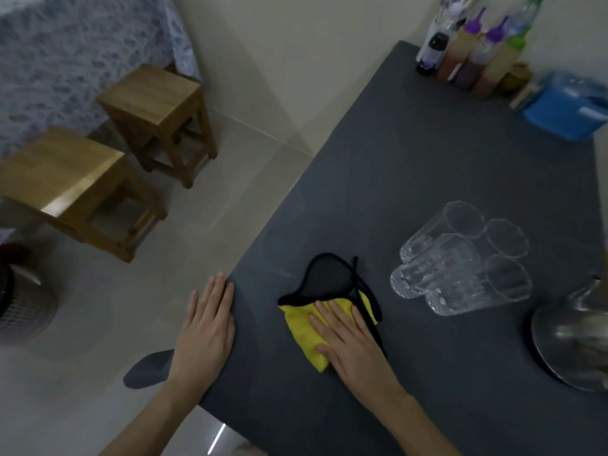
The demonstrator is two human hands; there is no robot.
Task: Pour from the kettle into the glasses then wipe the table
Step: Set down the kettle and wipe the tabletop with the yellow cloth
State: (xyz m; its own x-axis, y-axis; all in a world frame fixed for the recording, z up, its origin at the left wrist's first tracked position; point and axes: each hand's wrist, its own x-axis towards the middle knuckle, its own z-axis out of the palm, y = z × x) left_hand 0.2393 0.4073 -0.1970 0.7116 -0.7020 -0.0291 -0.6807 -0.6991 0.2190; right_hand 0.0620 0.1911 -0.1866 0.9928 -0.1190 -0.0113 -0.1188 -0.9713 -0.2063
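Observation:
On the dark grey table [411, 179] lies a yellow cloth with a black edge and dark grey reverse [304, 327]. My right hand [353, 340] presses flat on it, fingers spread. At the table's left edge my left hand [205, 330] rests flat, holding nothing. Three clear faceted glasses [460, 261] stand close together to the right of the cloth. A steel kettle [572, 337] sits at the right edge of view, partly cut off.
Several sauce bottles [473, 51] and a blue plastic box [566, 106] stand at the table's far end by the wall. Two wooden stools [158, 103] stand on the tiled floor to the left. A round metal bin [19, 307] is at far left.

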